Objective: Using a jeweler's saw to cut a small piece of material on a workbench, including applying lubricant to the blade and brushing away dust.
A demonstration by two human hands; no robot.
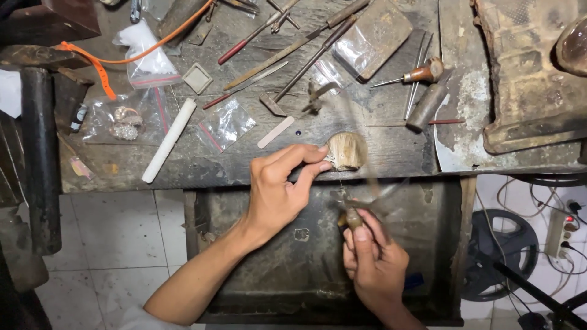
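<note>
My left hand (278, 189) pinches a tiny piece against a worn wooden peg (346, 150) that sticks out from the front edge of the dark wooden bench (244, 165). The piece is too small to make out. Below the peg, my right hand (373, 260) grips the wooden handle of a thin saw (354, 215). The saw frame is blurred with motion and its fine blade rises towards the peg.
Files, gravers and a wooden-handled awl (416, 74) lie across the bench. Small plastic bags (225, 125), a white rod (169, 140) and a flat stick (276, 132) sit left of the peg. A dark tray (306, 275) hangs under the bench. Cables and a power strip (559, 229) lie on the tiled floor.
</note>
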